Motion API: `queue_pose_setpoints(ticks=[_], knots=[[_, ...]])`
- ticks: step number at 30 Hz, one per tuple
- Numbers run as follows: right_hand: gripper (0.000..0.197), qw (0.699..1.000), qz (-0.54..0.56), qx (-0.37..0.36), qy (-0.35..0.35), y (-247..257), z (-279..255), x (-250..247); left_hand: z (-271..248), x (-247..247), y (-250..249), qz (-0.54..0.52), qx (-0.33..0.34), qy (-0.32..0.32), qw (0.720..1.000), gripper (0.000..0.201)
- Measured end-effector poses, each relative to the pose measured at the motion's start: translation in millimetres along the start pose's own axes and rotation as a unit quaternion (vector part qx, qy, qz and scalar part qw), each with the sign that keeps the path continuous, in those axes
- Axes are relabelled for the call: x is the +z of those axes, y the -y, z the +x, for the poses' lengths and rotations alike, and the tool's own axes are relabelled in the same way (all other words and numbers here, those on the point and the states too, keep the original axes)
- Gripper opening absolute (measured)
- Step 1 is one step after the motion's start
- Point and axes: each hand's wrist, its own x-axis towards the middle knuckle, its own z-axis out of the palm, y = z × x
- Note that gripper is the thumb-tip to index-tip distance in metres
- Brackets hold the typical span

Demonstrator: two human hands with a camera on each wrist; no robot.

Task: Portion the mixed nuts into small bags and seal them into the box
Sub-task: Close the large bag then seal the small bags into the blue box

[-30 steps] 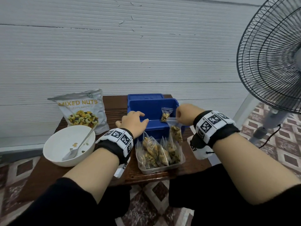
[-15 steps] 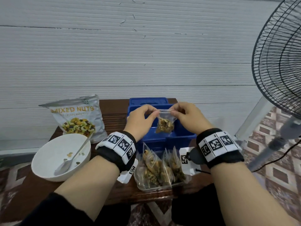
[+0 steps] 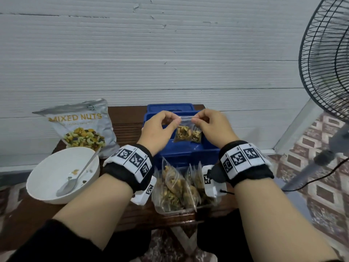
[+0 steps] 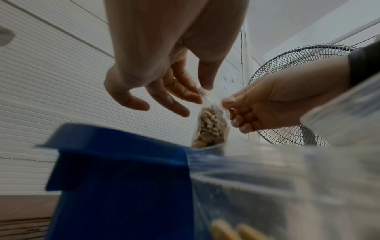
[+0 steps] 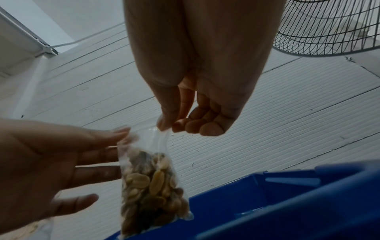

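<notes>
A small clear plastic zip bag of mixed nuts (image 3: 188, 133) is being held up above the open blue plastic box (image 3: 188, 150), which is standing on the dark wooden worktop (image 3: 124, 121). The bag's top left corner is being pinched by the left hand (image 3: 158, 130), between thumb and forefinger, with the other fingers (image 4: 166, 99) spread loosely. The top right corner is being pinched by the right hand (image 3: 213, 127), its remaining fingers curled in; each grip is narrow and closed on the bag. Just in front of the box, more filled bags are standing in a clear plastic tray (image 3: 173, 209). To the left, a white bowl (image 3: 47, 174) with a metal spoon (image 3: 75, 178) is sitting beside a silver "MIXED NUTS" pouch (image 3: 83, 125).
</notes>
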Motion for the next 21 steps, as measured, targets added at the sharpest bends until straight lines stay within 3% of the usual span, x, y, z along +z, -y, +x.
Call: queue_pose_setpoints(ticks=[6, 10, 13, 17, 21], knots=[[0.009, 0.999, -0.031, -0.02, 0.006, -2.3, -2.7, -0.3, -2.6, 1.3, 2.6, 0.04, 0.025, -0.028, 0.999, 0.018], [0.009, 1.0, 0.007, -0.02, 0.017, -2.8, -3.5, 1.6, -1.3, 1.9, 3.6, 0.047, 0.038, -0.039, 0.997, 0.021], [0.01, 0.999, 0.02, -0.028, 0.039, -2.4, -4.5, 1.6, -0.8, 2.0, 2.2, 0.042, 0.042, -0.024, 0.998, 0.018], [0.01, 0.998, 0.026, -0.046, 0.017, -2.1, -5.5, -2.3, -1.1, 2.9, 0.1, 0.009, 0.024, 0.009, 1.0, 0.006], [0.007, 0.998, 0.051, -0.036, 0.028, -3.3, -5.8, -1.4, -1.5, 3.4, 0.4, 0.016, 0.018, -0.024, 0.999, 0.002]])
